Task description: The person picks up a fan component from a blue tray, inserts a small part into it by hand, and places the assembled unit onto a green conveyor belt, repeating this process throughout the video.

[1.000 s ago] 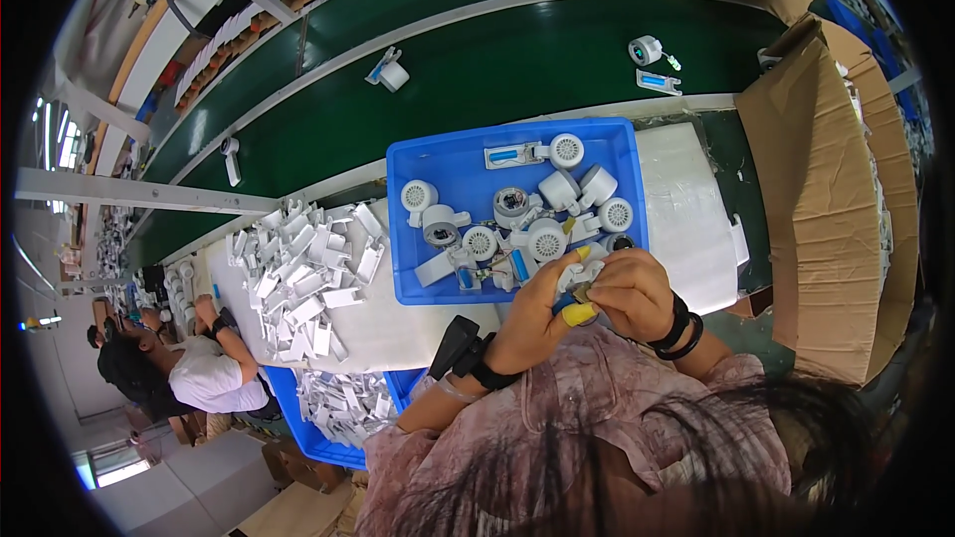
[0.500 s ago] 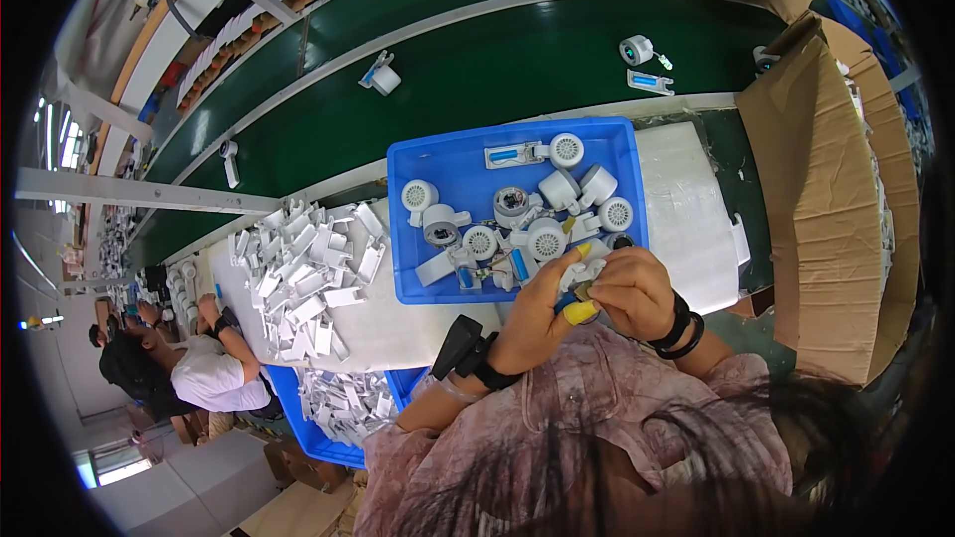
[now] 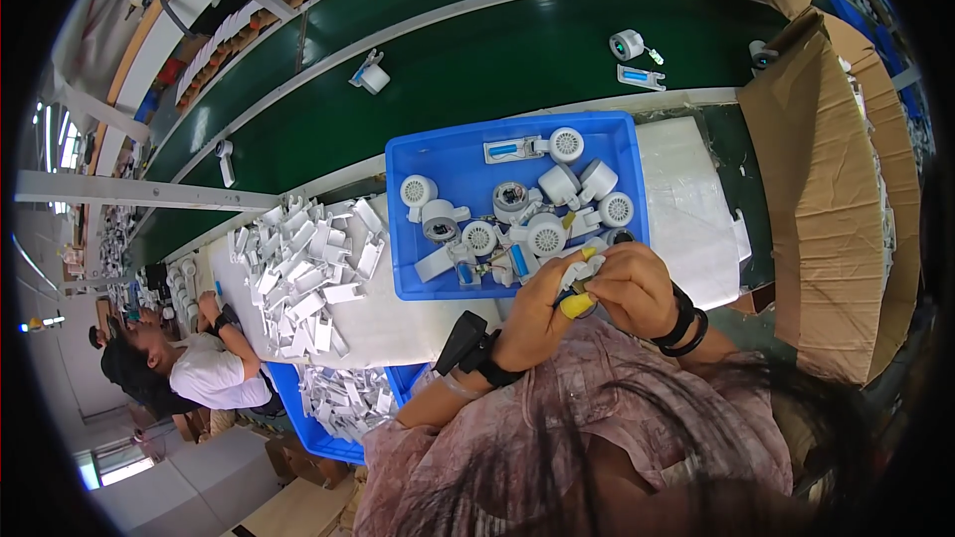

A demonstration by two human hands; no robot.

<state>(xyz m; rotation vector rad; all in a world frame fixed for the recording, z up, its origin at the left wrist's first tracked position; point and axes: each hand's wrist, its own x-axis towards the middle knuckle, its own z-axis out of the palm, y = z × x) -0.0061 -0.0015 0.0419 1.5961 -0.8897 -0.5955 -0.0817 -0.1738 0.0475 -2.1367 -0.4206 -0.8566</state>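
Close to my body, in front of the blue bin, both hands meet on a small white plastic part. My left hand, with yellow wraps on its fingers, grips the part from the left. The fingers of my right hand pinch it from the other side. Much of the part is hidden by my fingers, so its exact kind cannot be made out. Just beyond them, the bin holds several round white fan units with slotted grilles, some with a blue cylinder in an opened handle.
White plastic casings are heaped left of the bin, and more fill a lower blue bin. A green conveyor carries scattered units behind. At right stands a cardboard box. A co-worker sits at far left.
The units on the green conveyor have slid slightly left. My hands stay together on the white part, with only a small shift of the fingers.
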